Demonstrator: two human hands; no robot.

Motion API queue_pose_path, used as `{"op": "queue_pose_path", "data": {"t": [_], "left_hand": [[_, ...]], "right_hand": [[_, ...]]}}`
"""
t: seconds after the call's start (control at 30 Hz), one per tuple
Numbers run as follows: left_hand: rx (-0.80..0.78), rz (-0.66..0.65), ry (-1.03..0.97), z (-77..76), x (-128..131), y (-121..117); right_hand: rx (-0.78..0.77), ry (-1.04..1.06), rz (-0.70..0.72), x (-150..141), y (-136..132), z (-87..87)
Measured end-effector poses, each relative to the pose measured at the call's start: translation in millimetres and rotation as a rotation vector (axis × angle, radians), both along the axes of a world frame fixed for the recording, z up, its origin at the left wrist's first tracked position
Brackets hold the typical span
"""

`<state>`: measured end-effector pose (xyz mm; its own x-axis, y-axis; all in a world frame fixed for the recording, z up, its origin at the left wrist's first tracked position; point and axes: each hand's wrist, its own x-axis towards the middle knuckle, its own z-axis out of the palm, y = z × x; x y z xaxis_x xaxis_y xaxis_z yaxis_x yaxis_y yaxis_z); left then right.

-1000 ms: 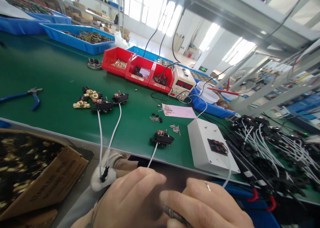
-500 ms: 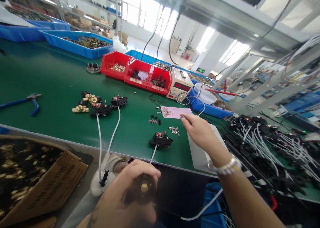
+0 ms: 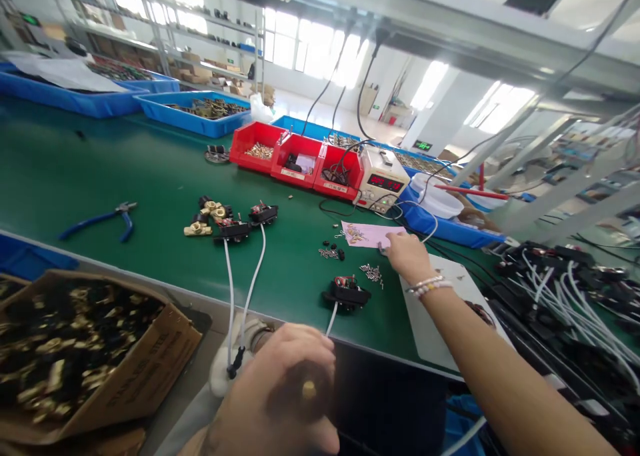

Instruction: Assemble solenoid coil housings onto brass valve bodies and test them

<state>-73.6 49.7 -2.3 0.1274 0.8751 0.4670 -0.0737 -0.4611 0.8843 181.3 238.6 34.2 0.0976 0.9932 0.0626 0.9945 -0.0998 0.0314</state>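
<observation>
My left hand [image 3: 280,393] is low in front of me, below the bench edge, closed around a dark valve body with a brass end [image 3: 309,391]. My right hand [image 3: 406,255] reaches out over the green mat, fingertips pinched at the near edge of a pink paper sheet [image 3: 367,233] that carries small metal parts. I cannot make out what the pinch holds. A black coil unit with a white cable [image 3: 347,292] lies just left of that hand, beside a small pile of screws [image 3: 371,273].
Two more black coil units with white cables [image 3: 245,221] and brass fittings [image 3: 206,216] lie mid-mat. Blue pliers [image 3: 103,217] lie to the left. Red bins [image 3: 297,158] and a power supply [image 3: 383,177] stand behind. A cardboard box of brass parts [image 3: 75,349] sits lower left; a white box [image 3: 440,316] right.
My right hand left the part, reached across the mat and now rests at the pink sheet's edge. My left hand kept hold of the valve body. The camera turned slightly left.
</observation>
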Motion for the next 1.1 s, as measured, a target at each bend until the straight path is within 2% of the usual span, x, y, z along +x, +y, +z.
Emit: {"op": "queue_pose_path", "data": {"t": [0.03,0.1,0.2,0.27,0.3,0.33,0.4,0.5,0.6,0.67,0.8,0.87,0.97,1.03,1.1], "left_hand": [[0.013,0.066,0.021,-3.5,-2.5,3.7],[-0.088,0.190,0.068,-11.0,-9.1,11.9],[-0.297,0.286,0.080,-19.1,-19.6,24.0],[-0.311,0.309,0.090,-22.1,-23.9,31.4],[-0.287,0.321,0.105,-23.4,-24.7,35.1],[-0.266,0.329,0.129,-24.9,-24.5,39.1],[-0.225,0.332,0.202,-29.2,-22.4,47.6],[-0.161,0.295,0.353,-38.0,-20.6,61.0],[-0.052,0.292,0.463,-42.8,-35.5,77.2],[0.011,0.411,0.488,-41.1,-62.9,92.9],[-0.008,0.917,0.468,-32.6,-152.8,130.0],[-0.056,1.060,0.465,-28.8,-198.3,139.9],[-0.153,1.109,0.498,-25.3,-246.0,137.0],[-0.231,1.122,0.503,-23.2,-261.0,128.8],[-0.287,1.142,0.465,-19.4,-263.5,120.6]], "right_hand": [[0.039,0.047,0.040,-8.0,-9.8,2.4],[0.096,0.163,0.139,-29.2,-36.9,5.5],[0.021,0.512,0.359,-66.8,-89.6,-1.4],[-0.186,1.121,0.551,-90.3,-120.3,-16.5],[-0.249,1.331,0.586,-100.6,-130.7,-26.7],[-0.286,1.500,0.591,-109.6,-136.7,-37.9],[-0.279,1.639,0.537,-123.4,-135.7,-61.5],[-0.136,1.490,0.470,-132.7,-115.1,-91.5],[0.005,1.276,0.440,-132.1,-99.5,-107.2],[0.051,1.201,0.410,-130.4,-98.9,-109.4],[0.094,1.095,0.360,-130.4,-107.2,-105.1],[0.104,1.069,0.356,-131.5,-109.7,-103.2],[0.117,1.052,0.350,-133.3,-110.8,-101.0],[0.132,1.048,0.325,-133.5,-113.1,-98.2],[0.159,1.045,0.300,-132.1,-119.3,-93.0]]}}
